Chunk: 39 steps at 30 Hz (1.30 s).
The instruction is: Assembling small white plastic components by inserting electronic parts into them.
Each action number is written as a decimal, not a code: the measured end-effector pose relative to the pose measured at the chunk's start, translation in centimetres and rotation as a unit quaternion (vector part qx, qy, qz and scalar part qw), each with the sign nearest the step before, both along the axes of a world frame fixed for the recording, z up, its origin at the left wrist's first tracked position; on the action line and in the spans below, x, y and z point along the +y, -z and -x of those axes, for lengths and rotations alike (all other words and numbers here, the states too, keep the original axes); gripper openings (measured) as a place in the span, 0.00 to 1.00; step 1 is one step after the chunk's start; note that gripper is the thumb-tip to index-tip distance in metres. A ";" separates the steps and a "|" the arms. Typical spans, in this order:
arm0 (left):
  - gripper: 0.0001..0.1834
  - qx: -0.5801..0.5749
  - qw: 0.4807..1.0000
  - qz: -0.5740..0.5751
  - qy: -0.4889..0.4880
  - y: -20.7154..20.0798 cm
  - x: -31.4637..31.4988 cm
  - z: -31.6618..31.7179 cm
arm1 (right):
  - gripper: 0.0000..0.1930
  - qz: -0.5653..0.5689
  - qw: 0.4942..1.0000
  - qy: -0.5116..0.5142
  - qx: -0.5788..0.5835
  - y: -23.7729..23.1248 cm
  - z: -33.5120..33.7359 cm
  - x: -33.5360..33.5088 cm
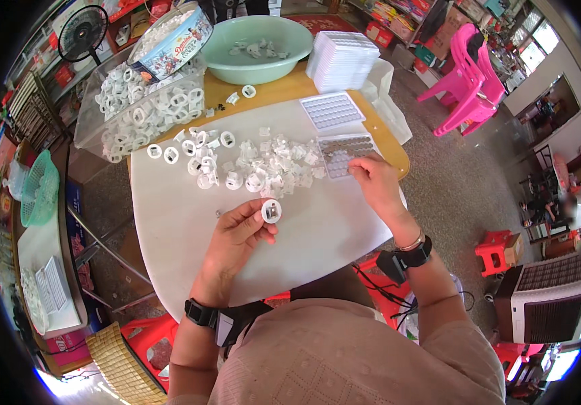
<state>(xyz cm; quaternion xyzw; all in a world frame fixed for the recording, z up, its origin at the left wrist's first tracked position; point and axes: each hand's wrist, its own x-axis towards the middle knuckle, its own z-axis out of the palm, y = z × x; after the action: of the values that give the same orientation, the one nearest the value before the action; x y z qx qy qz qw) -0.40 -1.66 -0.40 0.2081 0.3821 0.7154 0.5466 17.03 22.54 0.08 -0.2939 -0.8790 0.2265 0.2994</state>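
Between the thumb and fingers of my left hand is a round white plastic part with a small metallic piece at its centre, held above the white tabletop. To the right, my right hand reaches over a white compartment tray, its fingertips pinched together at the cells. Small grey pieces fill some of those cells. Whatever the pinch holds, if anything, is too small to make out. A heap of small white plastic pieces lies just left of the tray, and several round white parts lie further left.
Beyond the tray lie a second white tray and a tall stack of trays. At the back stand a pale green basin, a clear bin heaped with white parts, and a printed tub. Pink chairs stand to the right.
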 end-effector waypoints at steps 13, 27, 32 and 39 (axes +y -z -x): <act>0.18 -0.007 0.999 -0.028 0.027 0.8 -0.2 -0.1 | 0.03 0.132 0.985 -0.045 0.099 -3.7 2.6 -7.2; 0.17 -0.009 0.999 -0.030 -0.010 0.5 -0.1 -0.3 | 0.05 0.073 0.974 -0.174 0.127 -3.9 5.2 -12.6; 0.17 0.009 1.000 -0.017 -0.004 0.7 0.0 -0.3 | 0.04 0.077 0.975 -0.179 0.105 -3.7 5.0 -12.3; 0.17 0.090 0.996 0.002 0.015 0.5 0.1 -0.6 | 0.05 0.130 0.970 -0.202 0.041 -4.1 4.6 -11.2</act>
<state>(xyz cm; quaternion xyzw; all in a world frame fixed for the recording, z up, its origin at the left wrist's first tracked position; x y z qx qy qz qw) 0.17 -1.53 -0.89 0.2763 0.4283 0.6847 0.5210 12.48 11.30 4.17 -0.1373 -0.8703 0.4063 0.2424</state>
